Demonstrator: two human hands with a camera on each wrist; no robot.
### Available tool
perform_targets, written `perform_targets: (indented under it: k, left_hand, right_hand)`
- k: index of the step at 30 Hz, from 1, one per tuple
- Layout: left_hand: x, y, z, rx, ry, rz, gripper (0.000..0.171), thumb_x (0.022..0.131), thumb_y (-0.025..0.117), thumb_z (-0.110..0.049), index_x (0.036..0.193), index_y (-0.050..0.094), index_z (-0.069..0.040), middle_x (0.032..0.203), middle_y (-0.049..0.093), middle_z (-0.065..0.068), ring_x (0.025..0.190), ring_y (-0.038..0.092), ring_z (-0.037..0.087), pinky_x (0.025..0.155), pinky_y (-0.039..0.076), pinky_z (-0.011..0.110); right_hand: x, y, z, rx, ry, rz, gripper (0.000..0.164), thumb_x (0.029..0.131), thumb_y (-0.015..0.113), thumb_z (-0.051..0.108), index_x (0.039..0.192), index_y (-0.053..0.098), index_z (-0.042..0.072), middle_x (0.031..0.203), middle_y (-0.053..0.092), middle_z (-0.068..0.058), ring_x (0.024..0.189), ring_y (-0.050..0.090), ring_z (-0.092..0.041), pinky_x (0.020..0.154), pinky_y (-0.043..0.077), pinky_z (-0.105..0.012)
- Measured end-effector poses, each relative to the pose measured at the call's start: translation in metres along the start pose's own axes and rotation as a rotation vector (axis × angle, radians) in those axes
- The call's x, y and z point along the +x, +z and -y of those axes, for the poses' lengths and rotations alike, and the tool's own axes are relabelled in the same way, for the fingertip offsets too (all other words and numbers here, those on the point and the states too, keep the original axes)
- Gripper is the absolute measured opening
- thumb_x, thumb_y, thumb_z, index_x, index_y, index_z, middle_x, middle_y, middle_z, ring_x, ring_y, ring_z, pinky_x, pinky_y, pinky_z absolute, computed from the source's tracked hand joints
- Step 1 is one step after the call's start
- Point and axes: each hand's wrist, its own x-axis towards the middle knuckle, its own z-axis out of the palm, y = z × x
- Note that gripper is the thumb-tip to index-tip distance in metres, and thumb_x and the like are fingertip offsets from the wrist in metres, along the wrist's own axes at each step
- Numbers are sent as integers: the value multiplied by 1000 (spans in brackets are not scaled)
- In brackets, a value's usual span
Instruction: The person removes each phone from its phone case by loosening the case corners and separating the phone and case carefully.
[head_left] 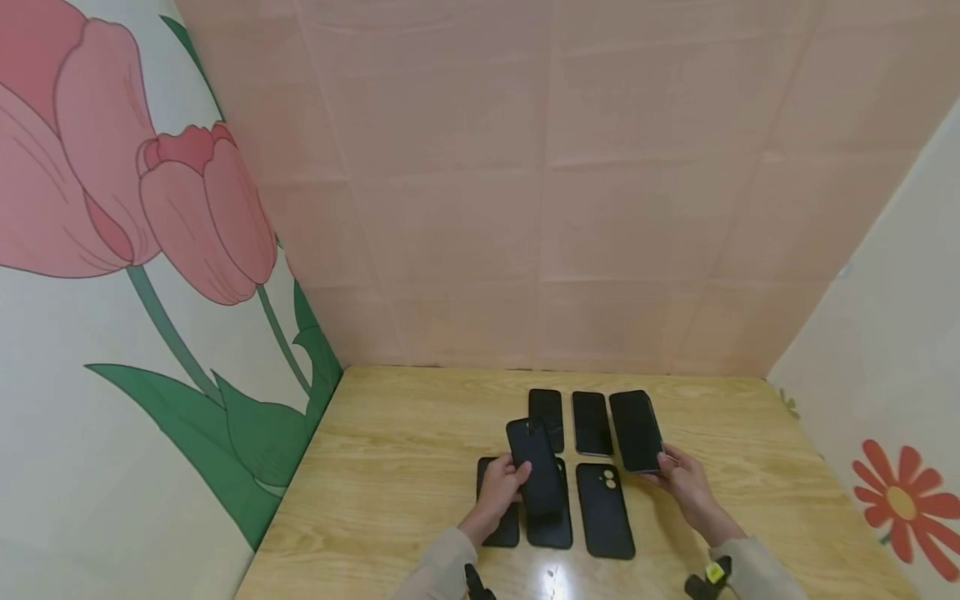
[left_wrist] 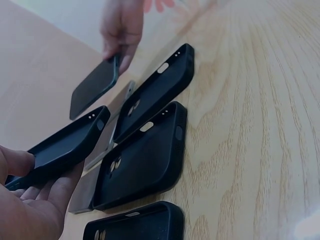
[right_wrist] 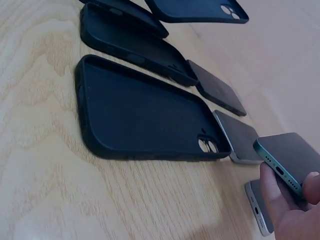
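My left hand [head_left: 497, 492] grips a black phone case [head_left: 536, 471] by its side, thumb over the edge, raised above the cases on the table. The left wrist view shows its hollow inside facing up. My right hand [head_left: 688, 485] pinches a smartphone [head_left: 634, 429] near its lower end, dark screen up; its green edge with the charging port shows in the right wrist view. Below the held phone lies another phone with a silvery edge [right_wrist: 256, 207]. Three black phone cases lie open side up in a front row: left [head_left: 506, 533], middle [head_left: 551, 535] and right [head_left: 605, 512].
Behind the cases, a dark phone [head_left: 547, 408] and a silver-edged phone [head_left: 592, 423] lie on the wooden table [head_left: 405, 450]. A pink-beige covering [head_left: 525, 208] hangs at the table's back edge. Walls with painted flowers stand at both sides.
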Motion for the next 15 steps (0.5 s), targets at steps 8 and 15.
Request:
perform_targets:
  k: [8,15]
  left_hand:
    - [-3,1,0,-9,-2,21,26,99,62,-18,111,63,4,92,72,9,80,69,20,68,58,38]
    - [-4,4,0,-11,-5,31,25,99,61,-17,112,63,4,93,72,10,82,70,21,69,58,39]
  right_hand:
    - [4,-11,-4,8,12,19,48,108,24,4,147,7,-20,147,20,-43,100,61,-1,94,51,-33]
    - [8,-26,-3,-14,-29,4,47,108,22,4,142,10,-26,142,24,-47,97,60,0,94,50,-32]
